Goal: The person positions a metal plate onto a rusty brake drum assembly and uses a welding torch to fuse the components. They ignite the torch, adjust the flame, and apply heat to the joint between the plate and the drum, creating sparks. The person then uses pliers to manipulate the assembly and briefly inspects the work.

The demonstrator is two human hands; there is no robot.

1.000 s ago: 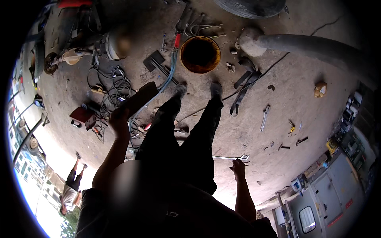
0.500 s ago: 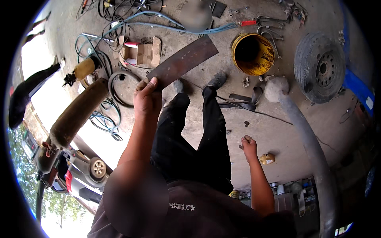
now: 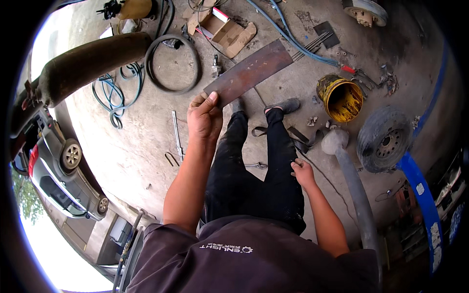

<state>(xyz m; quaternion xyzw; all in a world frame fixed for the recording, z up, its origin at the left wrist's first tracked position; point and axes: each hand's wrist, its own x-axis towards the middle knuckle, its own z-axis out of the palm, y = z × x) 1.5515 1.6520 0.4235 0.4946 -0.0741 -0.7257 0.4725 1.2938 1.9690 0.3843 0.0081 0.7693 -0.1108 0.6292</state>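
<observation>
My left hand (image 3: pixel 204 117) grips one end of a rust-brown flat metal plate (image 3: pixel 256 68), thumb on top and fingers underneath. The long plate slants up to the right, held above the floor in front of my feet. Down beside my right thigh hangs my right hand (image 3: pixel 303 174), its fingers curled together; whatever they hold, if anything, is hidden. Past the plate's left end lies a small metal fitting (image 3: pixel 216 66) on the concrete, and a thick black hose ring (image 3: pixel 195 73) is left of that.
A yellow bucket (image 3: pixel 321 88), a wheel with tyre (image 3: pixel 386 139) and a grey pipe (image 3: pixel 356 190) with a rounded end are on my right. A rusty cylinder (image 3: pixel 93 63) juts in at left. Blue hoses (image 3: pixel 278 29), an opened cardboard box (image 3: pixel 234 36) and thin rods (image 3: pixel 312 45) lie ahead.
The view has shifted, so the floor things appear elsewhere. My left hand keeps hold of the metal plate. My right hand has come in closer to my right thigh, still curled.
</observation>
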